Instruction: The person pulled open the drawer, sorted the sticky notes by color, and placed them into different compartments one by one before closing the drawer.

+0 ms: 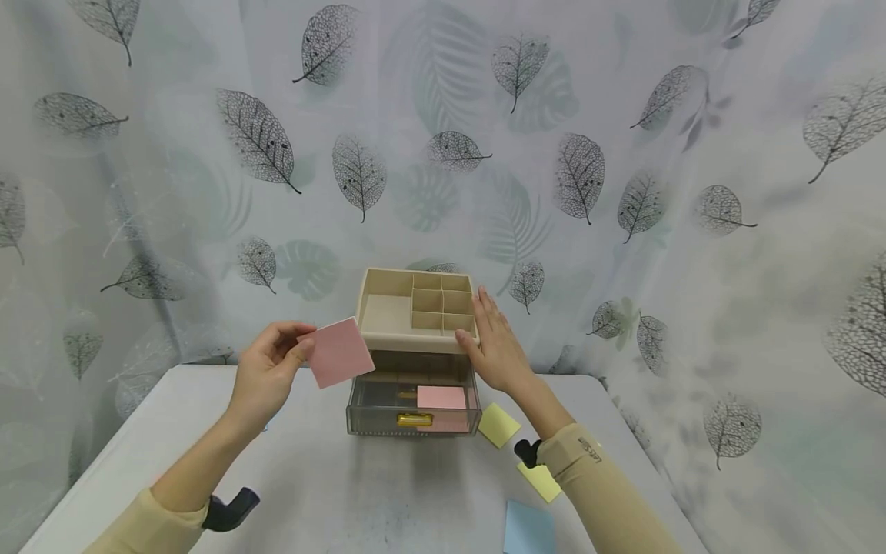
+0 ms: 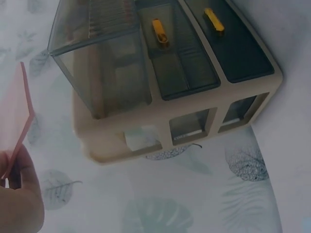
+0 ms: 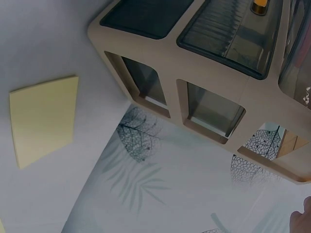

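Note:
My left hand [image 1: 266,371] pinches a pink sticky-note pad [image 1: 339,352] between thumb and fingers, left of a beige desktop organizer [image 1: 415,342]. In the left wrist view that pad [image 2: 17,111] is seen nearly edge-on, apart from the organizer. The organizer's upper see-through drawer [image 1: 374,419] is pulled out, and another pink pad [image 1: 441,397] lies in its right part. My right hand [image 1: 500,350] rests with extended fingers against the organizer's upper right side. Only a bit of that hand [image 3: 301,218] shows in the right wrist view.
Two yellow note pads [image 1: 499,425] and a blue one [image 1: 529,527] lie on the white table [image 1: 311,477], right of the organizer. Divided compartments [image 1: 443,302] form the organizer's top. A leaf-patterned curtain [image 1: 443,192] hangs behind. Lower drawers [image 2: 182,58] are closed.

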The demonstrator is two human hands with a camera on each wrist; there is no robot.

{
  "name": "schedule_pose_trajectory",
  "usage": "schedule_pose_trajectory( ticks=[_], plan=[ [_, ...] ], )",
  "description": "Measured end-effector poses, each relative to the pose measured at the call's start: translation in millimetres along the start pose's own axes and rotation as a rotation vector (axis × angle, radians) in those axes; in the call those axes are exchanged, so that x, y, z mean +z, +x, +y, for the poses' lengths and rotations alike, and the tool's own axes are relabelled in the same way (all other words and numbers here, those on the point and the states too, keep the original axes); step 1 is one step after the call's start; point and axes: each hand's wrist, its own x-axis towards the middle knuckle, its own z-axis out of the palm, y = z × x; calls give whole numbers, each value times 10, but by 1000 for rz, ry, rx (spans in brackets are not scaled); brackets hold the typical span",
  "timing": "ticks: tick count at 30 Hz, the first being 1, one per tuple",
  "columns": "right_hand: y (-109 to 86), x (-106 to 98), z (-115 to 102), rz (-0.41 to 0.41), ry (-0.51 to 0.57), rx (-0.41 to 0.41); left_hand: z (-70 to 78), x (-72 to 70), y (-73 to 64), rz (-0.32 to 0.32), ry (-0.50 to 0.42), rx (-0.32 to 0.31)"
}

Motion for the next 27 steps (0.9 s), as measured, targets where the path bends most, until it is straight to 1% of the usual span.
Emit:
schedule_pose_trajectory(
  ticks=[5,13,16,19,24,27],
  plan=[
    [2,0,0,6,-6,-5,-4,123,79,-35,-14,24],
    [16,28,30,10,-3,-4,-2,296,159,-80,-14,22],
    [17,31,32,8,-1,0,-9,343,180,-108,-1,15],
    [19,35,35,11,-1,-2,-18,386,182,-145,3,7],
    [19,36,38,16,0,-6,-38,444,160,-198,38,-13],
    [19,33,38,15,-1,-3,-58,472,148,-231,65,-8]
  ],
)
